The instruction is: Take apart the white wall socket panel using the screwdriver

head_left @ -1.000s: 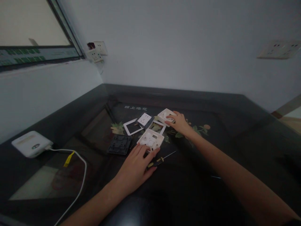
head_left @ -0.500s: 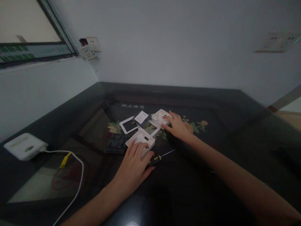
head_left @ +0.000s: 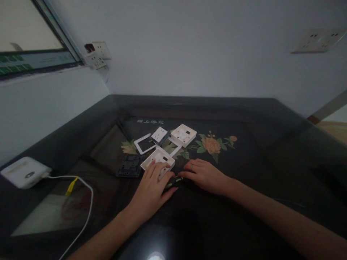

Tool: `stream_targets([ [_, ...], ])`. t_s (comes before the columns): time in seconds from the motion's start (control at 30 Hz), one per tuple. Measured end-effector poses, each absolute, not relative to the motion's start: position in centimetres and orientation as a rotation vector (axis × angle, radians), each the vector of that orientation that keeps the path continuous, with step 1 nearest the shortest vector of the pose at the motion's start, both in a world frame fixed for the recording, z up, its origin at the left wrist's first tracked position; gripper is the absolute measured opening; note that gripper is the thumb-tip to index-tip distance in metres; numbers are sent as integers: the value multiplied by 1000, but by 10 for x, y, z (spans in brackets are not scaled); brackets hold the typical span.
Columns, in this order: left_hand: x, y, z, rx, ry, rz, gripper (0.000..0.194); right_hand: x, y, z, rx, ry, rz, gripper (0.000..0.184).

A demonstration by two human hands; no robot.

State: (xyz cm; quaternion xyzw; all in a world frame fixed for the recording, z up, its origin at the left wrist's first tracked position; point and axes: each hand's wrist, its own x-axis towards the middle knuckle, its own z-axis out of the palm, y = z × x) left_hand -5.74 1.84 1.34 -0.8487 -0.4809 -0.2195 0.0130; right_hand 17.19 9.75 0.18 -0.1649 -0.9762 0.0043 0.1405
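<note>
My left hand (head_left: 151, 187) has its fingers curled over the near edge of a white socket mounting box (head_left: 168, 159), with the thumb apart from them. A screwdriver (head_left: 175, 181) with a black and yellow handle lies beside that thumb. On the screwdriver's shaft side, my right hand (head_left: 204, 175) has its fingers drawn together at the shaft, which they mostly hide. Farther back sits a second white mounting box (head_left: 189, 141), which neither hand touches. Between the boxes lie a socket panel (head_left: 159, 134) and a white frame (head_left: 177, 148).
Another white frame (head_left: 137, 144) and a black plastic plate (head_left: 128, 167) lie left of the boxes on the dark glossy table (head_left: 244, 224). At the far left is a white device (head_left: 24, 172) with a white cable (head_left: 91, 196) and a yellow tag (head_left: 71, 187). Wall sockets (head_left: 317, 41) are behind.
My right hand has left the far mounting box and come down toward me to the screwdriver's shaft. My left hand stays at the near box. The view has shifted slightly.
</note>
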Motion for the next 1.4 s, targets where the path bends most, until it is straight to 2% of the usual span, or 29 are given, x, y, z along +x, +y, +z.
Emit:
stream_targets([
  [0.2,-60,20,16,-2671,-1414,-788,21,166,129,-4,-541,-2829,-35,18],
  [0.37,-60,20,19,-2682,-1319,-877,21,166,149,-8,-682,-2824,-86,31],
  [0.67,-57,16,22,-2640,-1244,-1056,23,166,149,-1,-949,-2664,4,32],
  [0.9,-47,12,24,-2707,-983,-1115,29,203,104,12,-1057,-2416,306,19],
  [1.0,-24,8,28,-2975,-911,-1037,20,224,65,14,-1053,-2314,547,17],
  [1.07,-1,7,28,-3228,-1054,-1032,11,233,39,15,-1045,-2248,725,14],
  [1.17,30,8,22,-3382,-1283,-1105,22,237,12,12,-1077,-2115,936,13],
  [1.27,46,13,12,-3425,-1480,-1208,32,236,1,6,-1112,-1985,1049,21],
  [1.4,43,19,4,-3592,-1493,-1222,38,235,-1,2,-1026,-1957,1184,30],
])
